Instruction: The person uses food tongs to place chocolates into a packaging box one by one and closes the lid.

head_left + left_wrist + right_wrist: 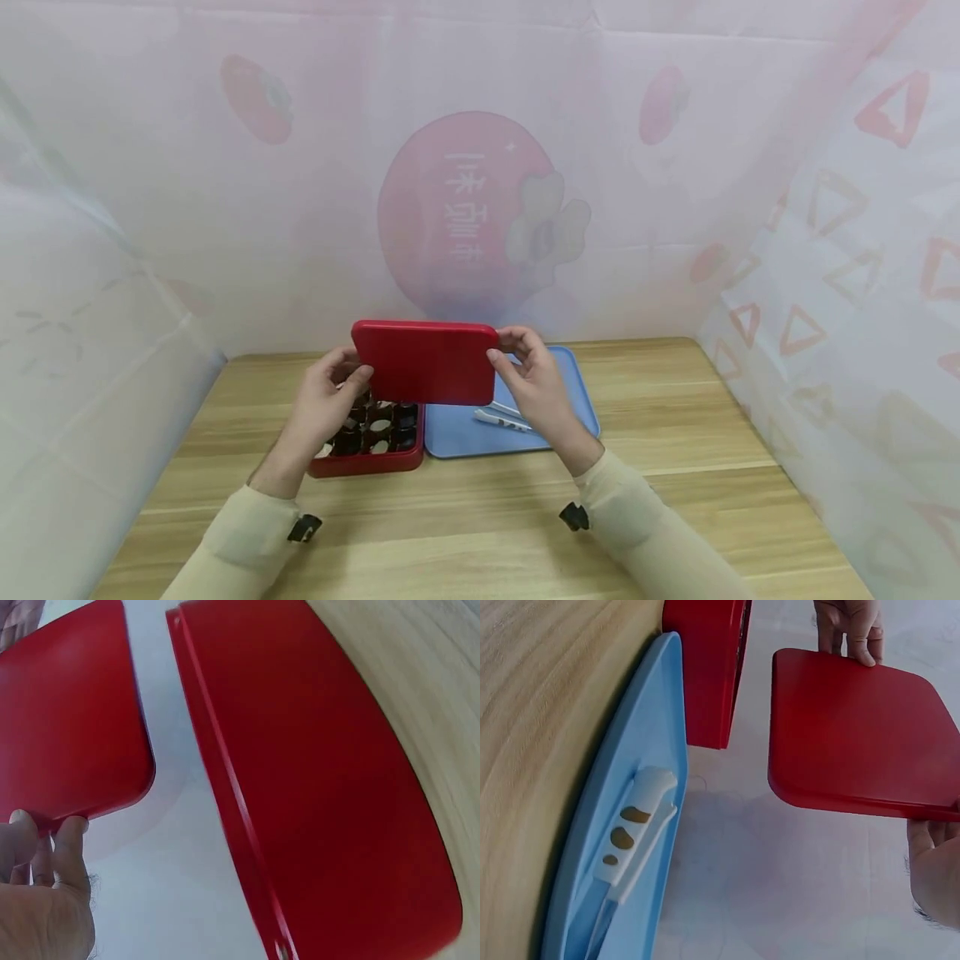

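Between both hands, a flat red lid [431,362] is held tilted up above the table. My left hand [322,404] pinches its left end, thumb on the near face; my right hand [538,383] pinches the right end likewise. Partly behind the lid and the left hand stands a red box [367,464], its top uncovered. Dark and pale pieces [380,425] sit in rows inside it. The right wrist view shows the lid [862,735] apart from the box [709,675]; in the left wrist view the box's side wall [315,772] fills the middle.
A blue tray [450,442] lies right beside the box, partly behind the right hand. On it rests a white tong-like utensil [634,825] with cutouts in its handle. The wooden table [675,433] is enclosed by printed white sheets [315,208] at the back and sides.
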Demonstrator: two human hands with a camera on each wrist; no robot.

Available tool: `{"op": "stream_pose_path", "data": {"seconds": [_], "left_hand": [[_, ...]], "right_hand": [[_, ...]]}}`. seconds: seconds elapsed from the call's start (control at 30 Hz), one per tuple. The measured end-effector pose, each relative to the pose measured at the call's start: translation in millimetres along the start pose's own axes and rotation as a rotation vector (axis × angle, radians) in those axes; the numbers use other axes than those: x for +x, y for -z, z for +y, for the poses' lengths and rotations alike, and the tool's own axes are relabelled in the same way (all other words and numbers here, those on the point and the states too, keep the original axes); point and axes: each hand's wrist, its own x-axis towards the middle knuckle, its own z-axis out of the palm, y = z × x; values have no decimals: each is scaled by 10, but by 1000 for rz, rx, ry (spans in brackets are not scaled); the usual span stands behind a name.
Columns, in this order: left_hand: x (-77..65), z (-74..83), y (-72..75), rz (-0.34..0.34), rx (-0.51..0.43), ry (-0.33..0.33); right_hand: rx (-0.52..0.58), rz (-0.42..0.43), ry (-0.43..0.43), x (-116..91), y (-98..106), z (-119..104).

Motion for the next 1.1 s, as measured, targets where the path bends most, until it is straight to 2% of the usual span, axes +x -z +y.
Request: {"op": "stream_pose_path", "data": {"seconds": [0.2,0.33,0.47,0.63,0.77,0.93,1.1], "left_hand": [[-43,-27,176,-13,-20,79],[-61,-68,309,-3,-56,120],[-65,-126,454,18,-41,134],[-76,-215,622,3,28,160],[-97,-294,717,-32,89,191],[-108,-416,768,-87,162,233],[-120,-587,788,-156,237,263]], "right_hand": [[55,-38,-104,37,-133,141],[20,-80,-164,24,-268,278],[-13,-89,-192,3,-445,377],[8,-81,-236,-10,-644,416],[-31,-106,-300,-13,-764,450],[-98,-162,-380,-9,-866,523],[-168,-199,-421,6,-951,612]]}}
